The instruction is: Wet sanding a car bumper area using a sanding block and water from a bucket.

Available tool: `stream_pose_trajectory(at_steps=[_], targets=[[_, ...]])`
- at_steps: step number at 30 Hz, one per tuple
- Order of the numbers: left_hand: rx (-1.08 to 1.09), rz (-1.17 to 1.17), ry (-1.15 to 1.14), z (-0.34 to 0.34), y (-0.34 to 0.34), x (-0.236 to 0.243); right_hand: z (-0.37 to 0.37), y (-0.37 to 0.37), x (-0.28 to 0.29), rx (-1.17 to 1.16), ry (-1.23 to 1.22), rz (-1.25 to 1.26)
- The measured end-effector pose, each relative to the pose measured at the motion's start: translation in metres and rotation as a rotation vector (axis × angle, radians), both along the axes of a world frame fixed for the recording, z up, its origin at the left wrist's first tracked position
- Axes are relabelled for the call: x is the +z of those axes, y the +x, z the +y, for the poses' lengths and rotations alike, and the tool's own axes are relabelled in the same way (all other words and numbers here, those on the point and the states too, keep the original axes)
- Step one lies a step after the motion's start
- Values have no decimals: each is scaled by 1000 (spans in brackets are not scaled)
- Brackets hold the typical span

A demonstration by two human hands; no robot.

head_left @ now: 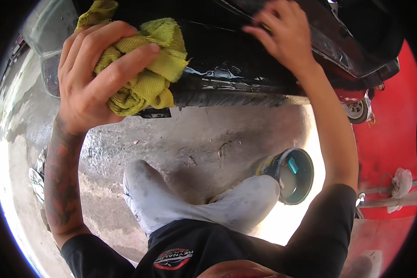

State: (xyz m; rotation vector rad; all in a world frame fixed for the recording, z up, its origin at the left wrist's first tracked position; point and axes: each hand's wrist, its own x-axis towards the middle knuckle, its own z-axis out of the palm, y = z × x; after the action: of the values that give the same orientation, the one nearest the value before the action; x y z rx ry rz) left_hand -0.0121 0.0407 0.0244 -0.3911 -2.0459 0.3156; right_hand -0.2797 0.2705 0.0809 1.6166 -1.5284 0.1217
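Note:
A bunched yellow-green towel is gripped in my left hand, its folds hanging out past the fingers. The towel is up against the lower part of a glossy black car body, on the left. My right hand is raised to the car farther right, near a panel seam. Its fingers are curled with the thumb reaching left, and a small yellowish bit shows between them, too hidden to name. Whitish wet-looking streaks or reflections run along the panel's lower edge between my hands.
By my right knee stands a dark bucket holding cloudy water and a teal object. My light grey trousers show below, over a stained concrete floor. To the right are a red surface and a small wheel.

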Motion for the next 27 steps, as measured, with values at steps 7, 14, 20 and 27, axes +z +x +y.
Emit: stream_pose_trajectory(at_steps=[7,14,20,27], targets=[[12,-1,2,7,-10,1,-75,33,12,245,-268,-70],[-6,13,10,4,-4,2,-43,11,-4,166,-230,-122],[-61,-3,32,5,-13,0,-121,50,24,396,-515,-187],[-50,-2,45,6,-5,3,-83,40,5,212,-328,-163]])
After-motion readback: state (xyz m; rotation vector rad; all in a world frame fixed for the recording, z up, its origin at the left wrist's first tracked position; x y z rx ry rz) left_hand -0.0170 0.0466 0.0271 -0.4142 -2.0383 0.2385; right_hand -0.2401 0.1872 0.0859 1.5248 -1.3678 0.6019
